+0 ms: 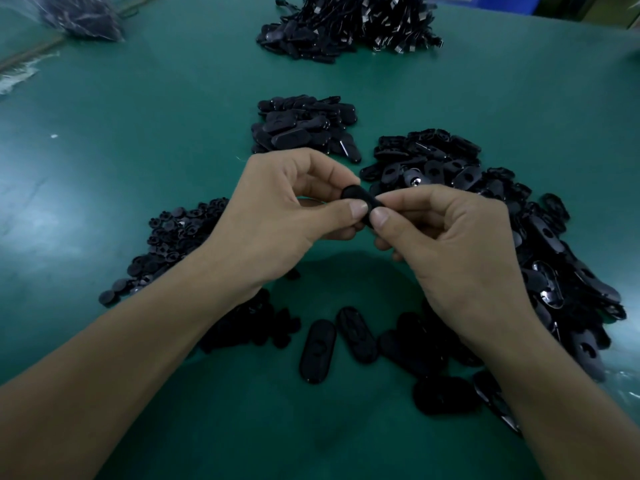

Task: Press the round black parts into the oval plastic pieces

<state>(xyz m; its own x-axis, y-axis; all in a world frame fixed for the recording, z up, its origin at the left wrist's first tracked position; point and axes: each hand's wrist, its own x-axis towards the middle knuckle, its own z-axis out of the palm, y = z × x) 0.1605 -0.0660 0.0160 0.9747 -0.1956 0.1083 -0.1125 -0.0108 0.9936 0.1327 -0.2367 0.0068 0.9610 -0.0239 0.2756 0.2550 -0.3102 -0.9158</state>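
Note:
Both hands meet above the middle of the green table (pixel 138 140). My left hand (pixel 277 216) and my right hand (pixel 446 240) pinch one black oval plastic piece (pixel 358 197) between thumbs and fingers; most of it is hidden by the fingertips. Whether a round part sits in it cannot be seen. A heap of round black parts (pixel 173 237) lies to the left under my left wrist. A large heap of oval pieces (pixel 540 244) spreads along the right. Several oval pieces (pixel 318 351) lie flat near the front, below my hands.
Another pile of oval pieces (pixel 304 126) sits behind my hands. At the far edge lies a heap of black corded parts with metal ends (pixel 356 26). A clear plastic bag of dark parts (pixel 79 15) is at the far left corner.

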